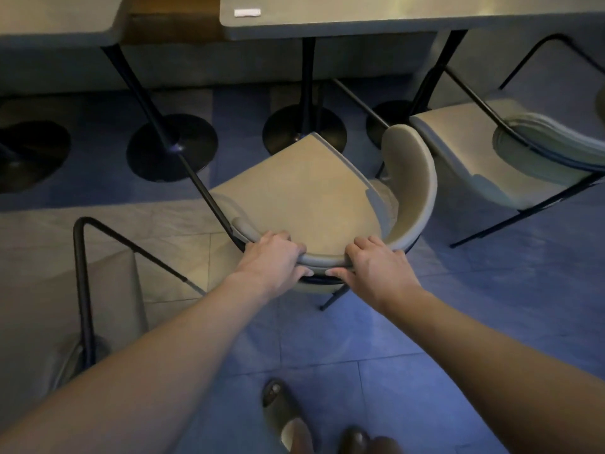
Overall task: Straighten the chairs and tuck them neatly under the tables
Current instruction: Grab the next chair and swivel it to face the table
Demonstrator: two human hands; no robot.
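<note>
Gripping curved backrest (324, 257) of middle chair (294, 188) with left hand (275, 258) and right hand (373, 262), fingers curled over rim. Chair skewed, seat corner toward table (376, 22). Risk: my push catches pedestal base (304, 127) or neighbouring chair (484, 158).

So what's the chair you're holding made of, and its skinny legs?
The chair's seat and curved backrest look padded, covered in smooth beige leather-like material; the soft rounded edges suggest it. The legs look like thin black-painted metal tubing, though the dim light leaves that uncertain.
</note>
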